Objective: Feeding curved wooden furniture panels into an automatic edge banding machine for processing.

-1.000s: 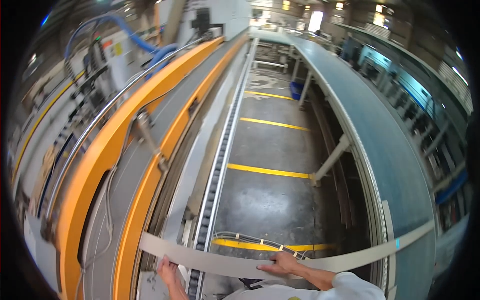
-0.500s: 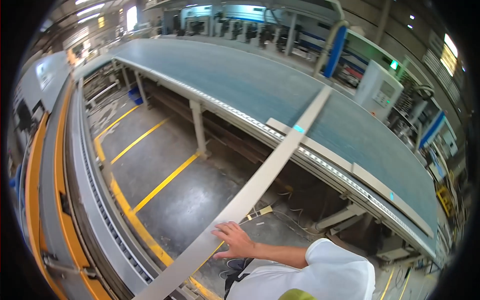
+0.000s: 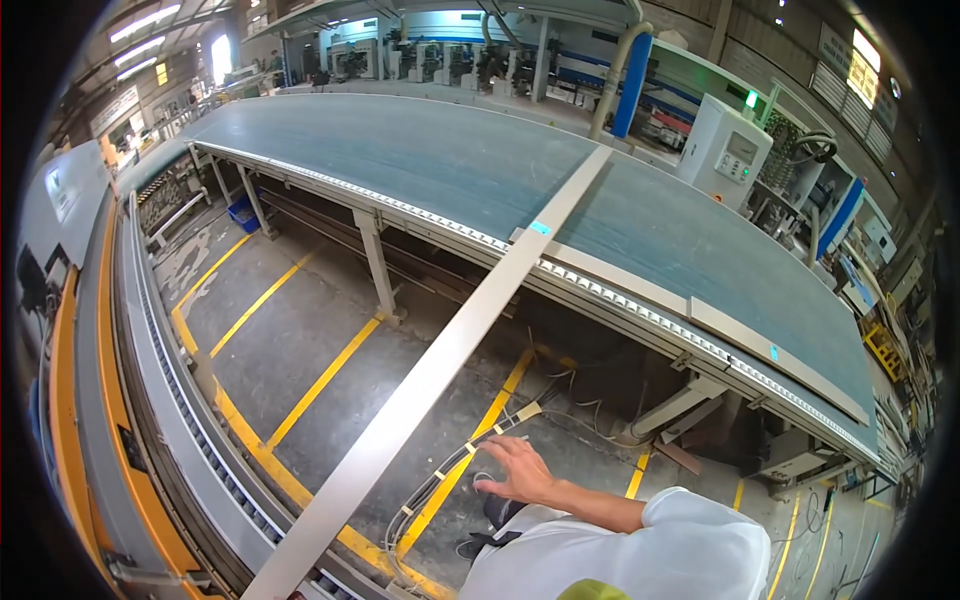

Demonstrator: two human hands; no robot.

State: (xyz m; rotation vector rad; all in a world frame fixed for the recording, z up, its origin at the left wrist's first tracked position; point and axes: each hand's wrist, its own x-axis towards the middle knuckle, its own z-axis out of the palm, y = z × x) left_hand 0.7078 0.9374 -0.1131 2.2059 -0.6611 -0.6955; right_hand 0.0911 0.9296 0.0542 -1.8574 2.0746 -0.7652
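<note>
**Long strip spanning the gap beside the conveyor table**

A grey concrete floor [image 3: 300, 330] with yellow lines is being crossed by a long pale strip [image 3: 440, 370], its far end lying on the grey-green conveyor table [image 3: 420, 150]. The right hand [image 3: 520, 470] is being held open, fingers spread, just beside the strip, gripping nothing. The left hand is not being shown.

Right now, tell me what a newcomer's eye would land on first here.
A long pale strip runs slantwise across the middle, its far end lying on the wide grey-green table. An open right hand hovers beside it at lower centre, not touching it. Yellow floor lines show below, and an orange-edged conveyor curves along the left.
</note>
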